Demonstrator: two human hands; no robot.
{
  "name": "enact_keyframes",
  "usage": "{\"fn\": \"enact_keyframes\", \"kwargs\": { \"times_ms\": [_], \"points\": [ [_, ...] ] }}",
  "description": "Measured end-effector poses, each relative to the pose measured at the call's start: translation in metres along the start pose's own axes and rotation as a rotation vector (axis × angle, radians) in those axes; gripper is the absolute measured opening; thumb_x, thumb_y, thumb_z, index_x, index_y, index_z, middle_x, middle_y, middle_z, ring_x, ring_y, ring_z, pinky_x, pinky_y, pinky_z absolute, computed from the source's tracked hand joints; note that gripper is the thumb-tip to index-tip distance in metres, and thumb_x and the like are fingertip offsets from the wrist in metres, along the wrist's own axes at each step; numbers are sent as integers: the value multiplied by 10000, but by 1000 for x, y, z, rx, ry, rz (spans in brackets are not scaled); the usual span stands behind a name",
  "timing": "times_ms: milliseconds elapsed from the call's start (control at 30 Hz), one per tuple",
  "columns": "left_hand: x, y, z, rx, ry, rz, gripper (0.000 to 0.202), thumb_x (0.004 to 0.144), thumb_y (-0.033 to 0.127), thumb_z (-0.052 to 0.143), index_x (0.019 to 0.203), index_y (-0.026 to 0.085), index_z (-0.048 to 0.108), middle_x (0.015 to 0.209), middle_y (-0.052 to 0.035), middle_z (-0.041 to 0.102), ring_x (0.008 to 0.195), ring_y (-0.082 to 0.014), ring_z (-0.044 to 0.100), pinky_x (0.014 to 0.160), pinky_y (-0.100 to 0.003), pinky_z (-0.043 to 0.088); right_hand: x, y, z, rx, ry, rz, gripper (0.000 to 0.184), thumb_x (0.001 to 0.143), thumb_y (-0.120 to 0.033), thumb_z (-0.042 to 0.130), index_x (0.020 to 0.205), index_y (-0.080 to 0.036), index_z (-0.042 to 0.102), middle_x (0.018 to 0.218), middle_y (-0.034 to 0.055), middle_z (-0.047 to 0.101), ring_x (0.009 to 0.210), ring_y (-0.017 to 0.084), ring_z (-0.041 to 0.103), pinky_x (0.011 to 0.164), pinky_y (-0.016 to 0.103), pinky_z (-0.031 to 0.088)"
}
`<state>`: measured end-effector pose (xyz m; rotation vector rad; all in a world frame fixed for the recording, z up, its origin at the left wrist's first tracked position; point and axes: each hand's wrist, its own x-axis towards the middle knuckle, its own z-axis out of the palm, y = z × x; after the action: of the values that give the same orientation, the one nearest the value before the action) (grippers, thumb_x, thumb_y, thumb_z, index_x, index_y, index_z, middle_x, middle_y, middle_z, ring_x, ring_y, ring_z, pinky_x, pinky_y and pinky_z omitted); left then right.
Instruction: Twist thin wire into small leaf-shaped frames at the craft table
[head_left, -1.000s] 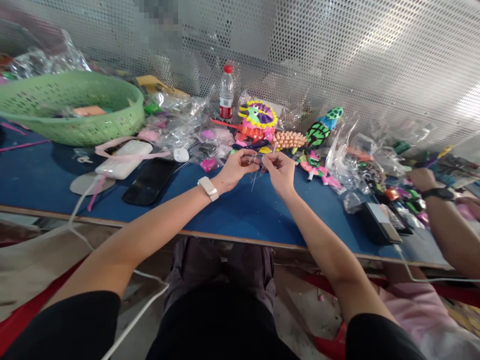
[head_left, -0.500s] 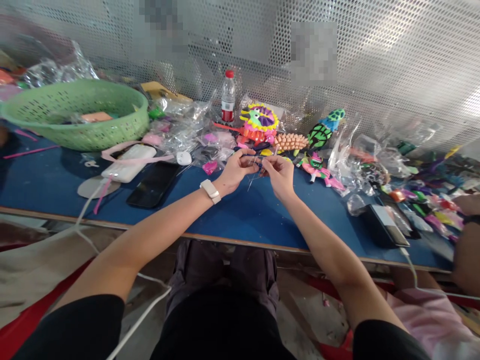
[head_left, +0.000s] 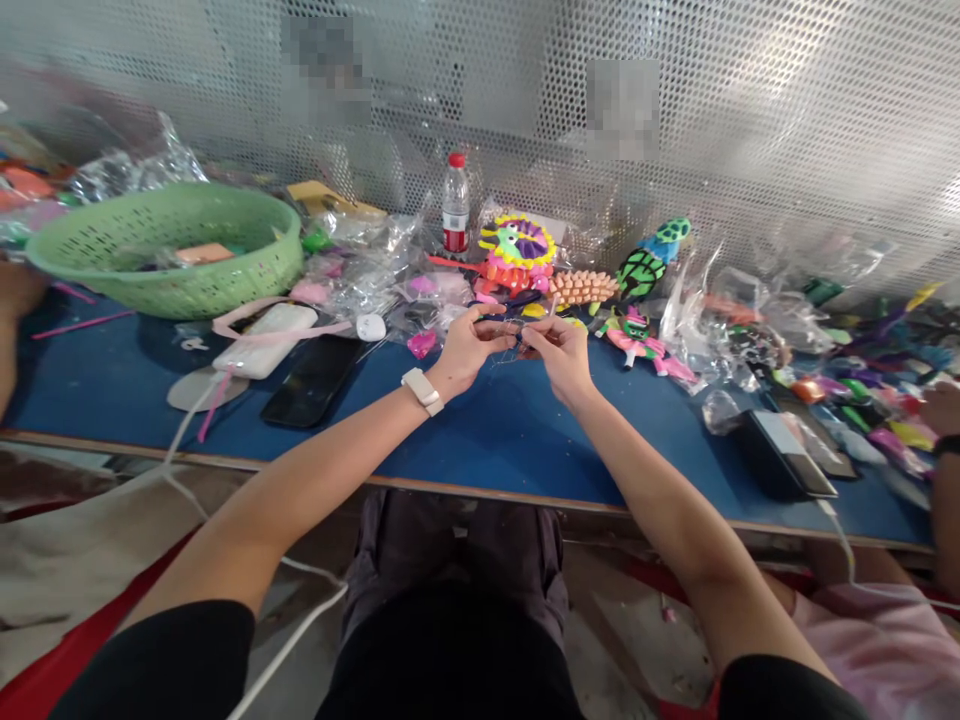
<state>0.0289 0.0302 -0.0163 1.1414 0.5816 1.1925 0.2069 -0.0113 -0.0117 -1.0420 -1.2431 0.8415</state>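
Close together above the blue table [head_left: 495,440], both of my hands pinch thin metal wires [head_left: 504,361]. My left hand [head_left: 466,352], with a pale band on its wrist, has its thumb and fingers closed on one side of the wires. On the other side my right hand [head_left: 564,352] grips them between thumb and fingertips. Something small and dark shows between the fingertips, too small to name. Just beyond the hands lie a yellow-rimmed clay figure [head_left: 517,242], an orange spiky clay piece [head_left: 583,287] and a pink-and-green clay figure [head_left: 637,336].
A green basket [head_left: 165,295], a white power bank [head_left: 270,338] and a black phone [head_left: 313,382] are on the left. Behind stands a red-capped bottle [head_left: 455,205]. To the right are a black box [head_left: 780,458] and clay packets [head_left: 892,420], near another person's hand [head_left: 941,408].
The long wire ends that stuck out below my fingers now look shorter and bent sideways. My hands stay close together; the whole view has shifted slightly.
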Motion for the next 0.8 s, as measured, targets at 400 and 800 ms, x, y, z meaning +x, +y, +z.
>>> {"fn": "enact_keyframes", "kwargs": {
  "times_ms": [400,800],
  "points": [
    [2,4,-3,21,-3,12,850,573,295,1150,1273,226,673,975,-19,861,956,-224,840,955,-413,650,-1,1,3,51,-11,-18,454,780,-651,979,861,-269,747,819,0,770,766,196,761,707,387,728],
    [-1,4,2,96,-49,17,696,639,413,1139,1105,221,658,935,-8,789,929,-200,771,884,-356,612,0,3,2,68,-13,35,469,779,-658,974,900,-255,768,847,9,751,824,209,744,716,389,741]
  ]
}}
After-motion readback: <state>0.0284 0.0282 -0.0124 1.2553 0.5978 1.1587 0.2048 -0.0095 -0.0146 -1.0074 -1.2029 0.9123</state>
